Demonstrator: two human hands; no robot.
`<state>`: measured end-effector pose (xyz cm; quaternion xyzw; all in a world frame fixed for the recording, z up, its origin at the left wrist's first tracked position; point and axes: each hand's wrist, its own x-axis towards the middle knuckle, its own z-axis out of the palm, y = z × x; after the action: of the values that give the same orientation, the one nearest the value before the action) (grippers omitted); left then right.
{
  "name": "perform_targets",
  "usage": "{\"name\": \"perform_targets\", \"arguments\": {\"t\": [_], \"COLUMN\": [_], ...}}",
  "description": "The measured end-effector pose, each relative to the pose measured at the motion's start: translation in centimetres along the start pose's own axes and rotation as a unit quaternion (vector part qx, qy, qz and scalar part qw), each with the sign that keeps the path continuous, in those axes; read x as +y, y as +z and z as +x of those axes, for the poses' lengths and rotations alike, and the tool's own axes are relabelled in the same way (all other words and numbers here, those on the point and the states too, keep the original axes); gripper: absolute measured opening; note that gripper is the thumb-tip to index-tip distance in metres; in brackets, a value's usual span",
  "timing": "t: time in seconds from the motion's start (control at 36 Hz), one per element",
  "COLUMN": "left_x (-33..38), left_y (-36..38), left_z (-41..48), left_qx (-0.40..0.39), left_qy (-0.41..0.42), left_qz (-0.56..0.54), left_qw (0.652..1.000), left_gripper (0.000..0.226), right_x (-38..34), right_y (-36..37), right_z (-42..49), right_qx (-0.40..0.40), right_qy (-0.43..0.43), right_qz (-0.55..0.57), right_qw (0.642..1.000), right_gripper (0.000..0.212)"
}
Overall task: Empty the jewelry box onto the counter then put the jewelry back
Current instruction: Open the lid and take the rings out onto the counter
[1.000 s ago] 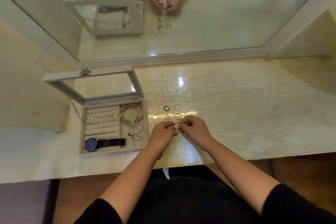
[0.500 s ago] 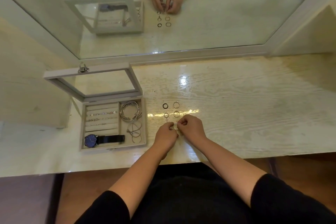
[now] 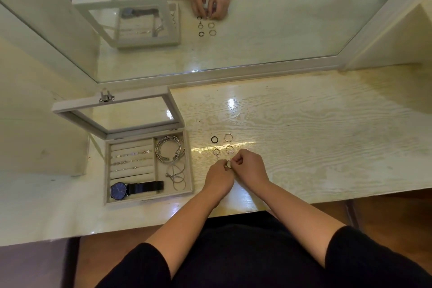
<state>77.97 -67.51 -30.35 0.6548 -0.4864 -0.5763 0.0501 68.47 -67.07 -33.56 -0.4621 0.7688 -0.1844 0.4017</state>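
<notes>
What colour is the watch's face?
Blue. The watch lies in the box, and the head view shows it best.

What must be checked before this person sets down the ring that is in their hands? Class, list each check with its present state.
1. Grip: left hand and right hand both pinch the small ring: ok.
2. Laid-out rings lie apart from one another, in two rows: ok.
3. Bare counter to the right of the rows for more pieces: ok.
4. Spot right under the hands free: cannot tell, the hands cover it.
5. Jewelry box lid up for the next reach: ok.
6. Box emptied: not ok, the watch and bangles lie inside.
</notes>
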Motion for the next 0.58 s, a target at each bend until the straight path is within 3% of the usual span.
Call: {"name": "perform_targets", "arguments": {"t": [0.11, 0.33, 0.58], "left_x": [-0.03, 0.47, 0.44], "left_y": [0.12, -0.09, -0.12], "left_z": [0.56, 0.62, 0.76], "left_qx": [-0.004, -0.011, -0.011], "left_qy": [-0.012, -0.019, -0.016], "left_qz": [0.014, 0.013, 0.01], "left_qw": [1.0, 1.0, 1.0], "left_gripper": [0.019, 0.042, 0.04], "right_x": [-0.05, -0.13, -0.16], "right_y": [-0.08, 0.01, 0.01], "right_z": [0.02, 0.28, 0.33], "right_qx": [0.005, 0.006, -0.002], "right_qy": [0.007, 0.024, 0.029], "right_qz": [0.001, -0.004, -0.012], "right_qw": [1.0, 1.0, 1.0], "right_gripper": [0.005, 0.003, 0.012]}}
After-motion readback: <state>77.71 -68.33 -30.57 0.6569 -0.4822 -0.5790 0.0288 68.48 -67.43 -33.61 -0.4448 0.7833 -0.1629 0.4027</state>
